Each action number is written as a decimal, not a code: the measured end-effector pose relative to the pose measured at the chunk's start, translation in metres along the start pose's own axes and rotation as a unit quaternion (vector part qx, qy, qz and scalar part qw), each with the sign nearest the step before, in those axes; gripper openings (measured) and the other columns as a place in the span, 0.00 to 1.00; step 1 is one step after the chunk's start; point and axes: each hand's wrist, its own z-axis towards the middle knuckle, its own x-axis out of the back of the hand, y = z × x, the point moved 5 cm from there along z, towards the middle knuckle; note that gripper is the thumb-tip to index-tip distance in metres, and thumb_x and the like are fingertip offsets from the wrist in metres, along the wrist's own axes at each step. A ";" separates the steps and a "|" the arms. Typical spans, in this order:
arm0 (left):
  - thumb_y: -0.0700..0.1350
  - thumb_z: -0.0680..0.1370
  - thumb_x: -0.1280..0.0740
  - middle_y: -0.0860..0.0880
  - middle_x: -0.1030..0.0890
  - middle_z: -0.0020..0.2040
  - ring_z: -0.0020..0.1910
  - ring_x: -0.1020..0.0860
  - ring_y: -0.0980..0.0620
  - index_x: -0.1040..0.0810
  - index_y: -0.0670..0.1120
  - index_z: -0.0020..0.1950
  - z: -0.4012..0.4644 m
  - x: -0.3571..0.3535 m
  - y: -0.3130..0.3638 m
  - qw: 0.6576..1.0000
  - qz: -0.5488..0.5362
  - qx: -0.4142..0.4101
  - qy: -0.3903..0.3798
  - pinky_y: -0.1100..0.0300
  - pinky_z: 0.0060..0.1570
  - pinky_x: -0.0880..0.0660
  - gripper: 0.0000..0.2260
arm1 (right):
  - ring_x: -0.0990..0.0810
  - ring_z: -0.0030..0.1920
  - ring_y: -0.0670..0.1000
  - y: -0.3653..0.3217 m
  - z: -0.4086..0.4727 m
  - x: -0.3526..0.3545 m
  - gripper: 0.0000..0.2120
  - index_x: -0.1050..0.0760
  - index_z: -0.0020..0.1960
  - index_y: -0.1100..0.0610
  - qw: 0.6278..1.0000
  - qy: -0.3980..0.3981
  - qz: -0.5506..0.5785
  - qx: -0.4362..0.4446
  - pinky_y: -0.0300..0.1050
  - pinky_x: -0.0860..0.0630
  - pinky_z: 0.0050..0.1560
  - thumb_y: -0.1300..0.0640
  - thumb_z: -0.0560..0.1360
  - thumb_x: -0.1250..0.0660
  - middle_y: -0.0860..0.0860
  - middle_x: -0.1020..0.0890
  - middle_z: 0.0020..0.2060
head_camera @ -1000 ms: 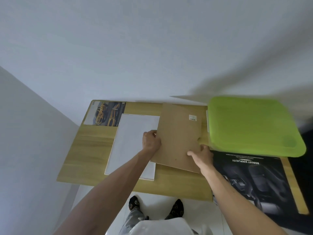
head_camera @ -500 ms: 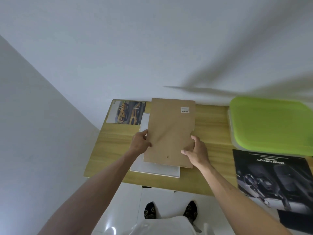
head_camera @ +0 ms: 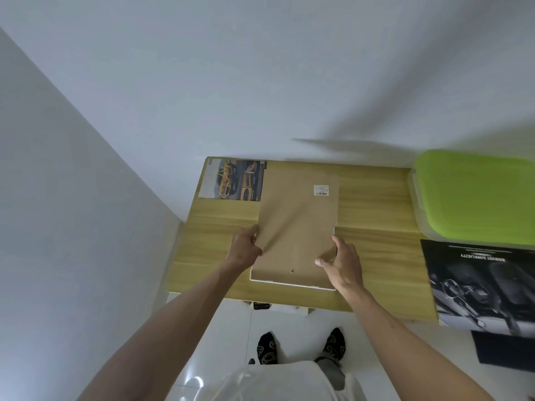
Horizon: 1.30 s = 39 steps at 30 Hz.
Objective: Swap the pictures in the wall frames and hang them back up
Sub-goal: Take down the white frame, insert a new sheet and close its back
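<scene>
A brown backing board (head_camera: 298, 224) with a small barcode sticker lies over a white picture frame (head_camera: 292, 283), of which only the near rim shows. My left hand (head_camera: 246, 248) grips the board's left edge. My right hand (head_camera: 341, 260) holds its right edge near the lower corner. A picture of a yellow car (head_camera: 231, 180) lies flat at the table's far left corner, partly under the board. A dark car-interior picture (head_camera: 480, 282) lies at the right end of the table.
The wooden table (head_camera: 376, 227) stands against a white wall, with another wall close on the left. A box with a green lid (head_camera: 477, 195) sits at the far right. A dark mat (head_camera: 503, 351) lies on the white floor, and my feet are below the table edge.
Both hands have carried the brown board leftward from beside the green-lidded box and set it squarely over the white frame, which now shows only at its near edge.
</scene>
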 end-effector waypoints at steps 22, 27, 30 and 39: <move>0.40 0.70 0.25 0.45 0.25 0.43 0.47 0.21 0.39 0.21 0.40 0.40 0.014 -0.011 -0.011 0.990 0.136 0.010 -0.029 0.53 0.44 0.25 0.07 | 0.31 0.65 0.56 0.004 0.012 -0.008 0.35 0.30 0.72 0.56 0.984 -0.051 -0.169 -0.029 0.48 0.25 0.58 0.48 0.70 0.23 0.56 0.34 0.62; 0.46 0.66 0.21 0.43 0.27 0.59 0.58 0.27 0.42 0.22 0.36 0.56 0.021 -0.014 0.029 0.909 0.391 -0.129 -0.064 0.50 0.51 0.25 0.24 | 0.34 0.66 0.57 -0.023 0.021 -0.003 0.44 0.33 0.70 0.61 0.937 -0.033 -0.346 0.022 0.47 0.27 0.60 0.42 0.63 0.20 0.57 0.36 0.66; 0.48 0.59 0.17 0.40 0.33 0.68 0.65 0.31 0.42 0.31 0.37 0.66 0.036 -0.020 0.039 0.873 0.456 -0.153 -0.075 0.51 0.63 0.30 0.41 | 0.45 0.77 0.60 -0.033 0.033 -0.006 0.57 0.48 0.77 0.64 0.924 -0.066 -0.373 0.056 0.50 0.38 0.73 0.44 0.62 0.19 0.61 0.50 0.77; 0.36 0.71 0.26 0.38 0.64 0.78 0.78 0.61 0.42 0.63 0.38 0.78 0.068 -0.029 0.049 0.839 0.494 -0.149 -0.174 0.50 0.77 0.53 0.51 | 0.64 0.79 0.59 -0.031 0.069 -0.011 0.70 0.69 0.79 0.60 0.863 -0.224 -0.431 0.138 0.57 0.59 0.78 0.38 0.61 0.20 0.61 0.67 0.78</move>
